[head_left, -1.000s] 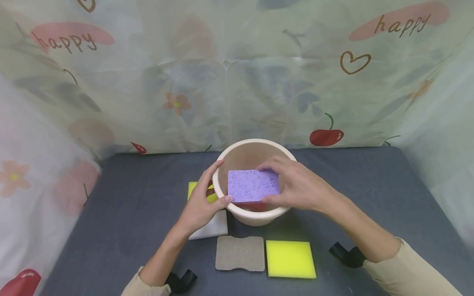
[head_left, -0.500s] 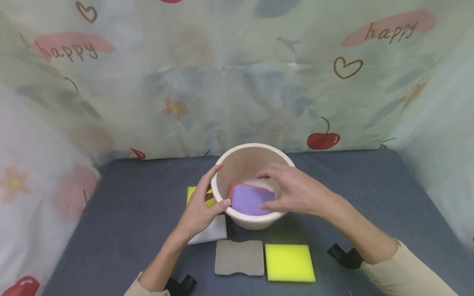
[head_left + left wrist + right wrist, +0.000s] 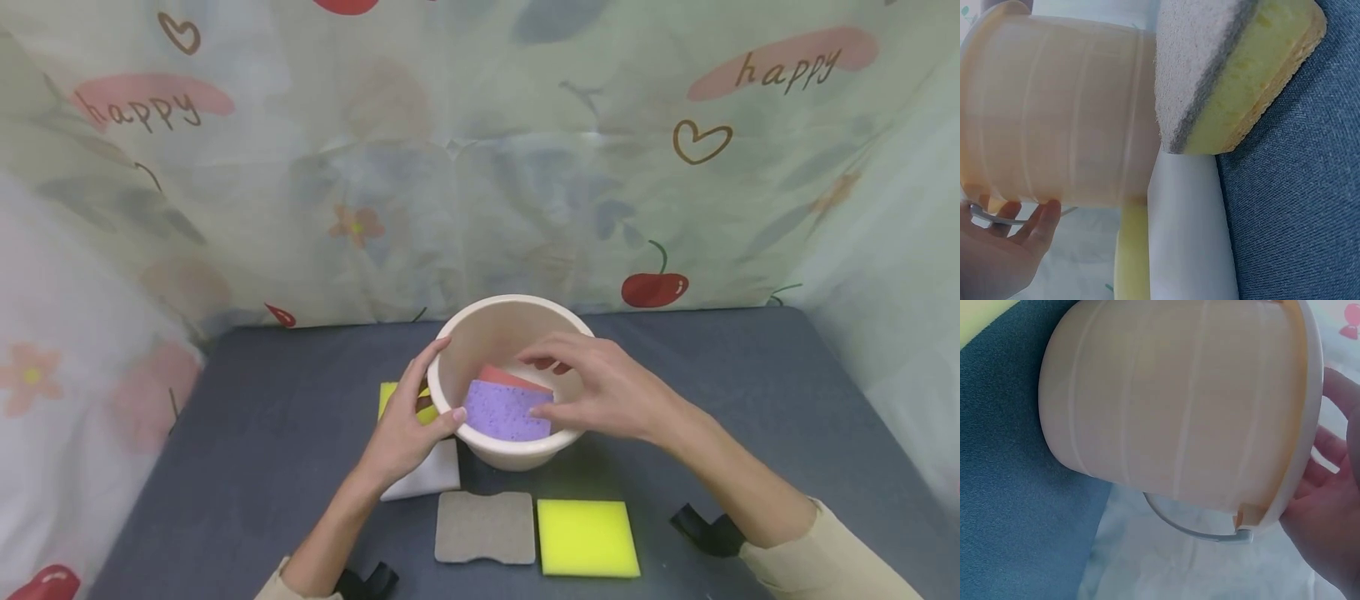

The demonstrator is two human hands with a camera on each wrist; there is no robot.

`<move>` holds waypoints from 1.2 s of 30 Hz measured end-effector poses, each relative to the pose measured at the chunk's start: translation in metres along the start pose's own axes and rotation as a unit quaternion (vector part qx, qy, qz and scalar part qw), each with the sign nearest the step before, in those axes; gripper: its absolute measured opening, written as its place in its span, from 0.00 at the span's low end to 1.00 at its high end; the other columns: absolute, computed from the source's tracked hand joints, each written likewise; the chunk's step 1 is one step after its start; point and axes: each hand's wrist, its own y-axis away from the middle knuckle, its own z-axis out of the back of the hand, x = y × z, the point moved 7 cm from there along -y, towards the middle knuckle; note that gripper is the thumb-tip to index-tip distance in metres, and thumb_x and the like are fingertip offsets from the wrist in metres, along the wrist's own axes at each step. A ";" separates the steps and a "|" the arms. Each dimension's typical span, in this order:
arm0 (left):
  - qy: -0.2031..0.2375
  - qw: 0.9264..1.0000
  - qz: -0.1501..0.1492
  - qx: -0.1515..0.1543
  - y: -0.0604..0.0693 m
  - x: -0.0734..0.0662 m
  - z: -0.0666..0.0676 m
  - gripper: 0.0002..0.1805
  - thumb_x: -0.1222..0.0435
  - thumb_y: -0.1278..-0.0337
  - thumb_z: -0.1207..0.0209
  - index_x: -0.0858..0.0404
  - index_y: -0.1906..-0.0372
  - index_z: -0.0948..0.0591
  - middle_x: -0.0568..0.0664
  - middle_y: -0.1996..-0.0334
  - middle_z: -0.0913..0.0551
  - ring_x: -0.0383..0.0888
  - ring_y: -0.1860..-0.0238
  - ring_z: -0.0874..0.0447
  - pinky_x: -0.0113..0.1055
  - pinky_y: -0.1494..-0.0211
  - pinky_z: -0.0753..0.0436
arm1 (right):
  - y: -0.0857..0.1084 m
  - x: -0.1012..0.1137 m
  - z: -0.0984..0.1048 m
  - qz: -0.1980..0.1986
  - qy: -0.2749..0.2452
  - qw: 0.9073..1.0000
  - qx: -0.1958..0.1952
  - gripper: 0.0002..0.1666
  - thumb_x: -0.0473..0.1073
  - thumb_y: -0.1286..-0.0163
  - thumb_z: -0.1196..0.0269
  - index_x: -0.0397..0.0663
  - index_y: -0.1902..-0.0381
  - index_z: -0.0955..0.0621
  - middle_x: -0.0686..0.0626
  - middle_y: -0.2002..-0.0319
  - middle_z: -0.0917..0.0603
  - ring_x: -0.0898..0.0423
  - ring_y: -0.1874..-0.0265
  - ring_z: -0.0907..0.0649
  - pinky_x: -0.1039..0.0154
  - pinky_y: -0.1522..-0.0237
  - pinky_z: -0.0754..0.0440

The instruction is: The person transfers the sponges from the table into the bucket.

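My left hand (image 3: 405, 429) grips the rim of a cream plastic bucket (image 3: 513, 457), its thumb over the edge and its fingers against the outer wall, as the left wrist view also shows. Inside the bucket lies a purple speckled sponge (image 3: 506, 414), partly covering a red sponge (image 3: 516, 377). My right hand (image 3: 607, 385) hovers over the right side of the bucket's mouth, thumb and fingers apart, holding nothing. Its thumb tip overlaps the purple sponge's right edge; I cannot tell whether they touch. In the right wrist view, the bucket's handle (image 3: 1197, 534) hangs down its side.
In front of the bucket lie a grey-topped scouring sponge (image 3: 485, 529) with notched sides and a bright yellow sponge (image 3: 588, 539). A white sponge (image 3: 427, 475) and another yellow one (image 3: 386, 394) sit left of the bucket. Patterned cloth (image 3: 457, 208) hangs behind the dark table (image 3: 300, 400).
My right hand has let go of the purple sponge, which dropped from the bucket's mouth onto the red sponge inside. The left hand keeps its grip on the bucket. The head view has tilted slightly.
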 end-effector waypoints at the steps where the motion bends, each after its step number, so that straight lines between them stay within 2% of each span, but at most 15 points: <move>1: 0.001 1.000 -0.001 0.000 0.000 0.000 0.000 0.45 0.64 0.45 0.33 0.43 0.23 0.40 0.50 0.28 0.38 0.52 0.34 0.29 0.58 0.40 0.25 | 0.001 0.001 0.001 0.003 -0.005 1.000 -0.005 0.31 0.47 0.44 0.24 0.56 0.42 0.19 0.60 0.48 0.18 0.64 0.54 0.17 0.59 0.51 0.18; 10: -0.002 1.000 -0.001 0.002 0.000 0.000 -0.001 0.45 0.60 0.45 0.33 0.44 0.24 0.40 0.50 0.29 0.37 0.53 0.35 0.28 0.55 0.40 0.24 | 0.025 0.005 0.013 0.005 -0.018 0.998 -0.053 0.30 0.43 0.46 0.22 0.59 0.44 0.19 0.61 0.51 0.17 0.66 0.59 0.18 0.63 0.58 0.17; 17: 0.003 1.000 -0.007 0.005 0.000 -0.002 -0.001 0.44 0.58 0.44 0.32 0.44 0.23 0.40 0.50 0.29 0.37 0.52 0.34 0.29 0.57 0.40 0.25 | 0.042 0.012 0.022 0.043 -0.013 0.995 -0.087 0.33 0.39 0.49 0.21 0.58 0.45 0.19 0.62 0.53 0.17 0.65 0.58 0.18 0.68 0.58 0.18; 21: 0.004 1.000 -0.008 0.002 -0.001 -0.003 -0.001 0.44 0.55 0.44 0.32 0.44 0.23 0.40 0.50 0.29 0.36 0.52 0.35 0.29 0.58 0.40 0.25 | 0.049 0.015 0.027 0.052 -0.022 0.994 -0.088 0.34 0.37 0.50 0.21 0.60 0.44 0.19 0.64 0.53 0.18 0.64 0.57 0.18 0.69 0.57 0.19; 29: 0.005 1.000 -0.004 0.003 -0.001 -0.003 -0.001 0.44 0.56 0.44 0.32 0.46 0.23 0.40 0.51 0.29 0.36 0.53 0.34 0.29 0.56 0.40 0.25 | 0.067 0.013 0.023 0.041 -0.011 0.995 -0.096 0.36 0.37 0.52 0.20 0.60 0.44 0.19 0.62 0.53 0.18 0.64 0.58 0.20 0.73 0.55 0.22; 36: 0.012 1.000 0.003 0.002 0.000 -0.002 0.000 0.45 0.66 0.45 0.33 0.45 0.23 0.40 0.51 0.29 0.37 0.54 0.34 0.30 0.56 0.39 0.25 | 0.084 0.008 0.011 0.007 -0.019 0.997 -0.078 0.32 0.39 0.49 0.21 0.62 0.47 0.19 0.64 0.53 0.18 0.67 0.59 0.21 0.72 0.56 0.22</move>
